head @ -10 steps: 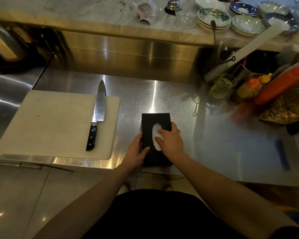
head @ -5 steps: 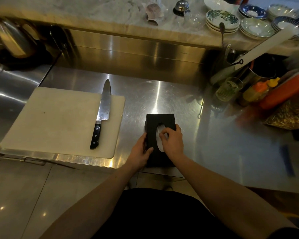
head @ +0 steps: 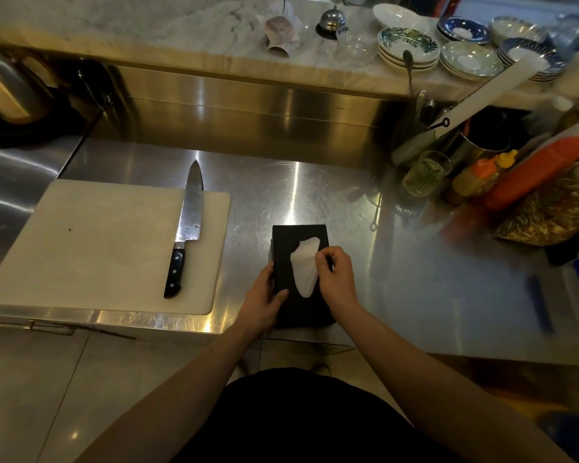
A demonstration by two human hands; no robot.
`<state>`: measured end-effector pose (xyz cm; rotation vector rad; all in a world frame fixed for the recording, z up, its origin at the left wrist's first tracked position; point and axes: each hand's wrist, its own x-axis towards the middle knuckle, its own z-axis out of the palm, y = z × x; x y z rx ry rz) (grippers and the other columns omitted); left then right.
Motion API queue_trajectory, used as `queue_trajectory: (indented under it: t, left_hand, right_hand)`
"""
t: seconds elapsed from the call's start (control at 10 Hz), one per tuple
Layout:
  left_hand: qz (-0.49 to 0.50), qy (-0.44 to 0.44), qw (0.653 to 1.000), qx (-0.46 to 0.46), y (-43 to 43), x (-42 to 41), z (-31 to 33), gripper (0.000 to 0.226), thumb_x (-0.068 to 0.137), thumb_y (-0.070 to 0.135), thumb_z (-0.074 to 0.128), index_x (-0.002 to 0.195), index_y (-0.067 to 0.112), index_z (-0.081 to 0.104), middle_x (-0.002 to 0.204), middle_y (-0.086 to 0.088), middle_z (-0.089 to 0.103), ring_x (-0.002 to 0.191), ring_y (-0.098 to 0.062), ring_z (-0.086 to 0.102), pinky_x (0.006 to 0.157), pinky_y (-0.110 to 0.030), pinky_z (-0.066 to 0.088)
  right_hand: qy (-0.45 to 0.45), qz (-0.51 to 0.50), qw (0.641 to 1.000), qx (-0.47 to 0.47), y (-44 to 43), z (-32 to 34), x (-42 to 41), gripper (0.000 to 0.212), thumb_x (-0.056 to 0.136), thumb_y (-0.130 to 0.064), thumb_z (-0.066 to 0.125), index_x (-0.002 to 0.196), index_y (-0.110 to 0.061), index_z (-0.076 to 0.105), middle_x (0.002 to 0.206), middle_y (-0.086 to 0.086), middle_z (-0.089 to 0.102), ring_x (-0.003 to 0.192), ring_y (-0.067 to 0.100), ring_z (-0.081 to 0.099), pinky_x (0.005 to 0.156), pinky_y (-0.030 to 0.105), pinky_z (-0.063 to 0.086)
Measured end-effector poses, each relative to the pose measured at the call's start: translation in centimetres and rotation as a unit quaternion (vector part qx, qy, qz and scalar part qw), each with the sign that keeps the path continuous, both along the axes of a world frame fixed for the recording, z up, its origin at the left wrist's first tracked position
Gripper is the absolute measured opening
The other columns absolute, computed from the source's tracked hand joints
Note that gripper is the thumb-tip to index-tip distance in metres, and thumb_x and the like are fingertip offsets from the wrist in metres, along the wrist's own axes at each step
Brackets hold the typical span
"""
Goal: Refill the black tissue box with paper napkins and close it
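While my left hand (head: 263, 304) wraps around the near left corner of the black tissue box (head: 286, 312), thumb pressed on the lid and fingers curled down its side, the box sits flat on the steel counter (head: 415, 279), close to the front edge and right in front of me. Lid is on, long side pointing away from me. My right hand (head: 336, 279) is over the top of the box, fingers bunched tight, thumb and forefinger pinched on the edge of the white paper napkin (head: 304, 269). That napkin is poking up through the oval slot in the lid, its far tip rising to a point.

Off to my left, well apart from the box, lies the white cutting board (head: 91, 242), and a chef's knife (head: 184, 228) rests along its right side, black handle toward me, blade pointing away. Over on the right, against the back, stand a drinking glass (head: 427, 173) and an orange squeeze bottle (head: 532, 175). Up on the marble ledge (head: 147, 25) are stacked patterned plates (head: 408, 48) and a small service bell (head: 331, 20).
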<state>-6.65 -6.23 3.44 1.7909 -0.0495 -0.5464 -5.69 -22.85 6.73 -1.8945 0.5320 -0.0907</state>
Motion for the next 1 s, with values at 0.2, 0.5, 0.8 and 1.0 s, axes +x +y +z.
queue_trajectory:
  t: [0.2,0.5,0.8,1.0]
  left_hand:
    - [-0.007,-0.004,1.000,-0.001,0.1,0.1,0.3,0.065,0.094,0.016,0.057,0.149,0.027,0.025,0.136,0.021,0.039,0.121,0.012,0.039,0.099,-0.011,0.038]
    - [-0.038,-0.054,0.996,0.059,-0.1,0.4,1.7,0.062,0.094,0.018,0.058,0.148,0.017,0.028,0.147,-0.005,0.044,0.130,-0.010,0.039,0.107,-0.030,0.036]
    - [-0.084,-0.071,0.986,0.127,0.4,1.6,2.4,0.050,0.099,0.030,0.047,0.146,0.016,0.033,0.147,-0.009,0.044,0.135,-0.026,0.043,0.107,-0.033,0.036]
    - [-0.102,-0.234,0.930,0.264,0.4,2.9,4.7,0.052,0.100,0.043,0.037,0.144,0.014,0.038,0.146,-0.010,0.046,0.130,-0.026,0.047,0.108,-0.042,0.039]
  right_hand:
    - [0.005,-0.015,0.998,0.055,-0.2,0.1,-0.2,0.012,0.100,-0.025,0.048,0.100,-0.014,0.052,0.104,0.001,0.055,0.092,0.005,0.052,0.075,0.021,0.046]
    - [0.043,0.003,0.998,0.041,-0.8,0.8,-1.0,0.023,0.102,-0.028,0.043,0.123,-0.019,0.043,0.118,-0.002,0.050,0.106,0.012,0.049,0.075,0.016,0.042]
    - [0.031,0.012,0.998,-0.057,-0.1,2.1,-1.9,0.040,0.102,-0.029,0.043,0.139,-0.018,0.035,0.145,0.007,0.043,0.132,0.021,0.041,0.102,0.031,0.036]
    - [-0.002,0.075,0.982,-0.174,-0.6,3.8,-2.6,0.044,0.100,-0.039,0.043,0.139,-0.021,0.036,0.144,0.007,0.041,0.125,0.018,0.044,0.095,0.026,0.037]
